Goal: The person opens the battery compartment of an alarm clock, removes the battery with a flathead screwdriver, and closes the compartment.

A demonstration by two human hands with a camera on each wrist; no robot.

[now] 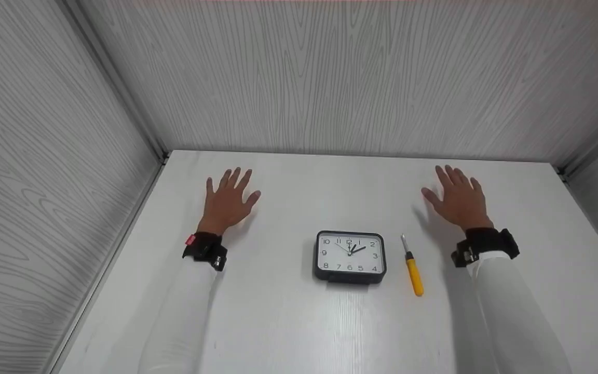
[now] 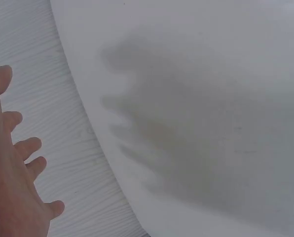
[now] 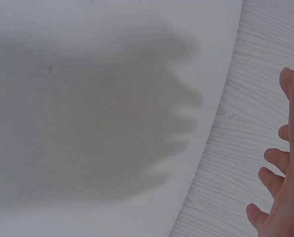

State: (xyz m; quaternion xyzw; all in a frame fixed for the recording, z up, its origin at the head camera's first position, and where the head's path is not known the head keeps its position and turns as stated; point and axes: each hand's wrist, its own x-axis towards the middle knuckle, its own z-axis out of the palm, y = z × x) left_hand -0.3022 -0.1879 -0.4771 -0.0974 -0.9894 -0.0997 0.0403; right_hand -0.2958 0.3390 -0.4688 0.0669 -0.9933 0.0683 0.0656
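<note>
A black-framed rectangular clock (image 1: 351,257) with a white face lies on the white table, between the two arms. Just to its right is a screwdriver (image 1: 412,267) with a yellow handle, its metal tip pointing toward the back. My left hand (image 1: 228,202) is spread above the table on the left, holding nothing. Over on the right, my right hand (image 1: 459,201) also has its fingers straight and holds nothing; the screwdriver is the thing nearest to it. Both wrist views show the fingers apart from the table, with a hand-shaped shadow below.
The white table (image 1: 278,322) ends at a straight back edge, beyond which stands a grey wood-grain panel (image 1: 299,78). A similar side panel (image 1: 34,182) rises along the left, and another on the right. Both wrists carry black camera straps (image 1: 486,244).
</note>
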